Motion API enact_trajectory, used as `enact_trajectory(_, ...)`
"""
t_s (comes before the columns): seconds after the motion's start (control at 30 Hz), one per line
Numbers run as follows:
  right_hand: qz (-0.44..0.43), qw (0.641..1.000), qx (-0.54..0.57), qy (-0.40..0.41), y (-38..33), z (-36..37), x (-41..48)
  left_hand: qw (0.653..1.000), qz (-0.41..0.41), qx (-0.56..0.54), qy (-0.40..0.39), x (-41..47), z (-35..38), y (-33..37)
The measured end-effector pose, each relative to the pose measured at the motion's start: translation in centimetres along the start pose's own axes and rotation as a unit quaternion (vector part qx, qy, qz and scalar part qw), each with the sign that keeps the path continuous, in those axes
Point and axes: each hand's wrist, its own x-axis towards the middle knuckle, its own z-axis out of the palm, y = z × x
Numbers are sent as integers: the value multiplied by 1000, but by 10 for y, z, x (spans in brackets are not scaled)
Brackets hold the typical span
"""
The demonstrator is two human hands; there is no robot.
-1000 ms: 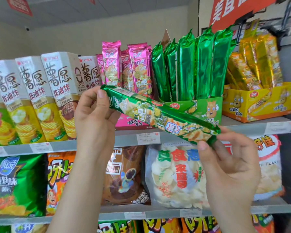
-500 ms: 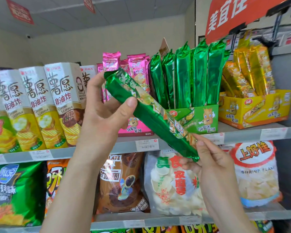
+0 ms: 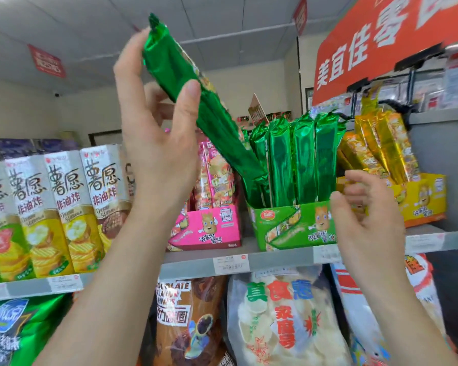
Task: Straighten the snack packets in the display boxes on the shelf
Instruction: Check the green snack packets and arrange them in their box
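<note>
My left hand (image 3: 156,122) grips a long green snack packet (image 3: 196,101) near its top end, thumb in front and fingers behind. The packet slants down to the right, and its lower end sits at the left side of the green display box (image 3: 294,225). Several green packets (image 3: 302,157) stand upright in that box. My right hand (image 3: 368,220) hovers in front of the box's right end, fingers loosely curled, holding nothing. A pink display box (image 3: 209,228) with pink packets stands to the left and a yellow display box (image 3: 423,204) with leaning gold packets to the right.
Tall chip cartons (image 3: 64,207) line the shelf on the left. The shelf edge (image 3: 275,260) carries price tags. Large snack bags (image 3: 283,320) fill the shelf below. A red sign (image 3: 381,40) hangs above on the right.
My left hand has lifted the green packet's top end high and swung it steeper, its lower end now at the green box. My right hand has let go of the packet.
</note>
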Motion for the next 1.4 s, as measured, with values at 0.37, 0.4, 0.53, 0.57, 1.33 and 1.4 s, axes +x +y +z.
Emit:
enact_trajectory(0.37, 185, 960, 123, -167, 19, 8, 41, 973, -152, 54, -165, -28, 34, -48)
enact_trajectory(0.4, 196, 953, 152, -177, 19, 10, 47, 966, -164, 63, -189, -29, 37, -51)
enact_trajectory(0.53, 145, 941, 223, -208, 12, 17, 73, 921, -168, 192, -293, -45, 53, -54)
enact_trajectory(0.57, 130, 943, 216, -216, 11, 19, 77, 913, -179, 212, -297, -49, 55, -53)
enact_trajectory(1.33, -69, 963, -118, -233, 10, 8, 47, 836, -99, 429, -327, -114, 43, -22)
enact_trajectory(1.4, -83, 966, -141, -201, 8, 9, 44, 863, -83, 393, -308, -118, 42, -13)
